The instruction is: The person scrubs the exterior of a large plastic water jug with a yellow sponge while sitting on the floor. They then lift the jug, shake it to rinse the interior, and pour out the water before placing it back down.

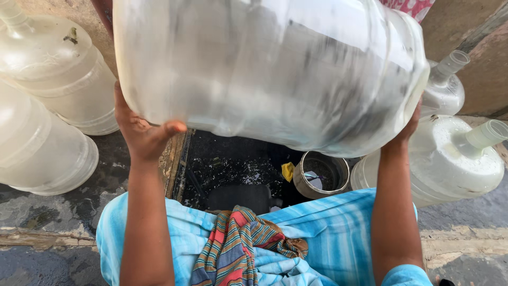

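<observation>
Nearest the camera, a blue streaked garment [328, 233] covers the person's lap, with a striped multicoloured cloth [238, 243] bunched on it. Both forearms rise from here toward a large translucent water jug [270, 69], held lying on its side above the lap and blurred by motion. The left hand [140, 132] is spread against the jug's lower left wall, thumb extended beneath it and palm pressed to the plastic. The right hand [410, 127] presses against the jug's right end near its shoulder; its fingers are hidden behind the jug, so their spread cannot be told. The jug looks wet or streaked inside; whether it holds any water cannot be told.

Beneath the jug lies a dark wet pit [233, 169] in the ground, edged on the left by a worn wooden frame [174, 159]. Beside the pit, to the right, stands a small round metal pot [320, 175], open at the top, with a dark interior and a pale scrap inside; a yellow scrap [287, 170] lies against its left side.

Farther out, on the wet pavement [53, 212], two jugs lie on the left: a near left jug [37, 148] and a far left jug [58, 69], touching each other, both apparently empty. On the right, a near right jug [450, 159] lies with its neck pointing right, and a far right jug [447, 87] sits behind it, neck tilted upward.
</observation>
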